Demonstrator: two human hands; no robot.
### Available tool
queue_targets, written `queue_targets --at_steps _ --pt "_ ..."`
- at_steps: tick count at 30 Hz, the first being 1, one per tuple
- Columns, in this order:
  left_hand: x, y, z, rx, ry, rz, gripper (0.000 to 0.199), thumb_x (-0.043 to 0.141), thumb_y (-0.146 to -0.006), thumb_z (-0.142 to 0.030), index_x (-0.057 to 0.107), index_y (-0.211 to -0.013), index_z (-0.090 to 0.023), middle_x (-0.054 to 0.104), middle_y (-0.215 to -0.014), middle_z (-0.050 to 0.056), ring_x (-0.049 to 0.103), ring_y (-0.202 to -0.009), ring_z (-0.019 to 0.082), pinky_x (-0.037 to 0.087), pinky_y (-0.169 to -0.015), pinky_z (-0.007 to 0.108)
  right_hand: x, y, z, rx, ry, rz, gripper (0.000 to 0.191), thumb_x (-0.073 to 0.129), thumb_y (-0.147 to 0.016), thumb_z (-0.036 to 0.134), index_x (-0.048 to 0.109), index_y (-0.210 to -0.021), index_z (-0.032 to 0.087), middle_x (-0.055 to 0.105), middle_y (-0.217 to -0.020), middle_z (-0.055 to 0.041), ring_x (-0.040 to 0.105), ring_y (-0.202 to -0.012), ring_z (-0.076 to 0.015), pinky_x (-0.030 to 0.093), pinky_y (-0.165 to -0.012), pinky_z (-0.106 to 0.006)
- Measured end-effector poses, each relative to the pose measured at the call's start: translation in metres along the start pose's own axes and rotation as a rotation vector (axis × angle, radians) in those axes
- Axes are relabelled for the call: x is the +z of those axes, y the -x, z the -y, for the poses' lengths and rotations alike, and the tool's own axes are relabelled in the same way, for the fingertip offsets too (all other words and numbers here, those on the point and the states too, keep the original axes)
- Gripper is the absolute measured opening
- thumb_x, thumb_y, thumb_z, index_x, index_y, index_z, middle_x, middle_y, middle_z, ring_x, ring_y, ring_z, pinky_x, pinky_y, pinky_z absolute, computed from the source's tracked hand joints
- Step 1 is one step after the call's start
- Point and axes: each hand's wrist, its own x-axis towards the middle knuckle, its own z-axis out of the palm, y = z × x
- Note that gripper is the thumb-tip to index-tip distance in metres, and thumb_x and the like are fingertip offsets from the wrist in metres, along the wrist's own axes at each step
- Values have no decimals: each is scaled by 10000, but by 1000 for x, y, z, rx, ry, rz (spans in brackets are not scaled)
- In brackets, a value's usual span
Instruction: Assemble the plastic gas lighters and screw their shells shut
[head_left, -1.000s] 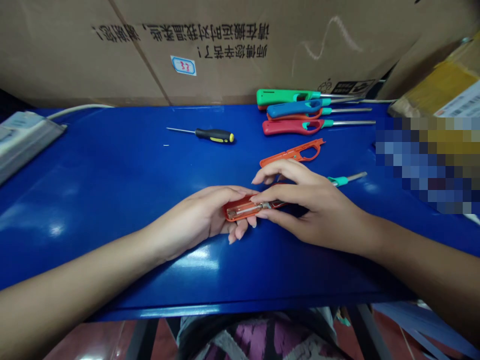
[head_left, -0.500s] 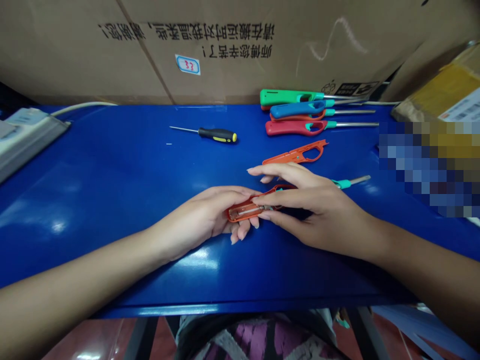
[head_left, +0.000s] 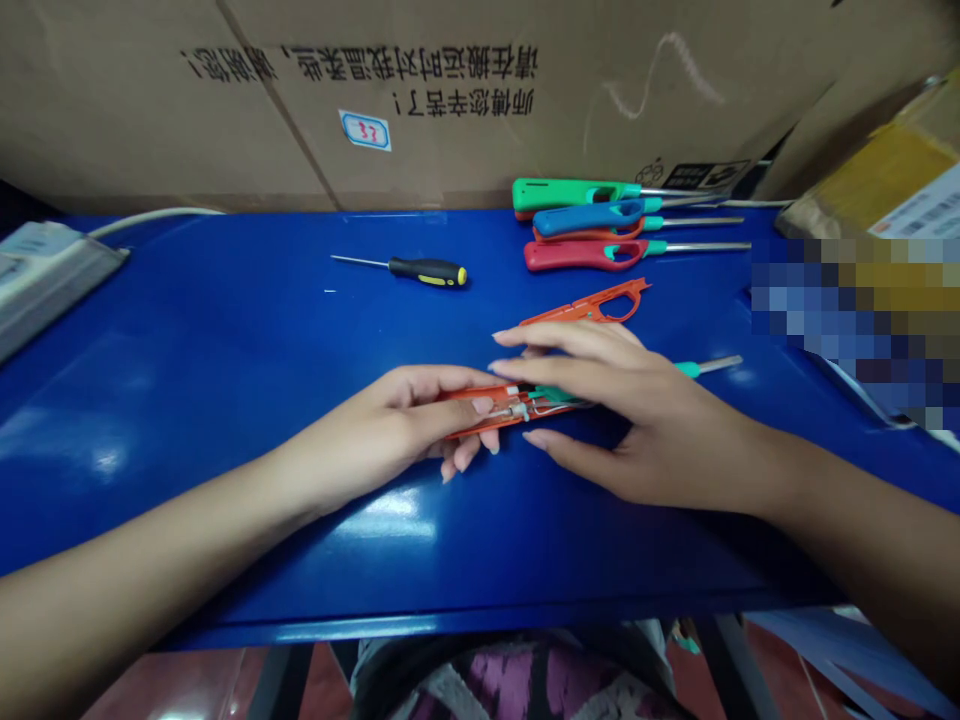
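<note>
An opened orange gas lighter [head_left: 469, 424] lies in my left hand [head_left: 405, 425], with the thumb pressed on its inner parts and the other fingers around the shell. Inside show a clear tube, a whitish fitting and a teal trigger piece. Over its right part is my right hand [head_left: 637, 420], fingers stretched and apart, thumb off the shell. It hides the lighter's middle; the teal collar and metal nozzle [head_left: 720, 365] stick out beyond it. Just behind my right fingers rests the loose orange shell half [head_left: 600, 303], partly covered.
At the back right lie several assembled lighters, among them a red one [head_left: 581, 255], a blue one [head_left: 585, 217] and a green one [head_left: 555, 192]. A black-yellow screwdriver [head_left: 427, 271] lies left of them. A power strip [head_left: 60, 275] sits far left; a cardboard box [head_left: 450, 160] stands behind.
My right fingers have let go of the inner parts and spread. My left thumb has moved onto them, and more of the lighter's inside shows. The view has shifted slightly.
</note>
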Motion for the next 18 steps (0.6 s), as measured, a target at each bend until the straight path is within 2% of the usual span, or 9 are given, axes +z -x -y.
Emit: queue_targets --at_steps 3,6,8,13,16,18 --pt "-10 1 -4 163 -438 -137 255 572 -947 -321 717 -1099 -176 687 -841 40 561 -675 144 445 -614 268 -7 -1 -6 99 73 -12 521 657 -886 306 521 -1384 240 614 -1378 -89 556 -1286 -288 446 -1061 -494" --pt "-18 0 -3 436 -919 -225 251 561 -957 -309 745 -1081 -190 689 -916 59 585 -843 201 454 -772 328 -11 -3 -15 140 102 -6 385 658 -885 340 597 -1254 247 661 -1289 -78 601 -1193 -288 477 -987 -473" --pt "-22 -2 0 532 -1061 -260 289 529 -976 -304 726 -1148 -180 677 -1006 82 582 -931 225 455 -845 355 -13 -4 -19 141 102 12 327 675 -874 342 630 -1184 247 693 -1218 -64 627 -1126 -273 491 -936 -438" --pt "-25 -3 5 617 -1045 -333 336 528 -989 -303 687 -1257 -177 642 -1185 113 597 -1050 223 488 -861 319 -16 -6 -24 140 54 39 223 699 -866 310 663 -1071 228 727 -1054 -42 661 -949 -213 501 -813 -337" --pt "-25 -4 6 620 -986 -323 312 580 -975 -332 725 -1214 -194 673 -1171 102 620 -1037 210 501 -846 298 -16 -6 -26 146 16 30 216 713 -868 302 676 -1064 219 728 -1057 -46 657 -940 -202 503 -810 -327" --pt "-25 -6 6 567 -916 -308 292 603 -965 -357 749 -1172 -212 701 -1128 88 634 -1008 206 506 -851 301 -13 -7 -27 153 9 38 185 720 -867 300 686 -1024 207 731 -1044 -57 655 -943 -210 503 -812 -336"
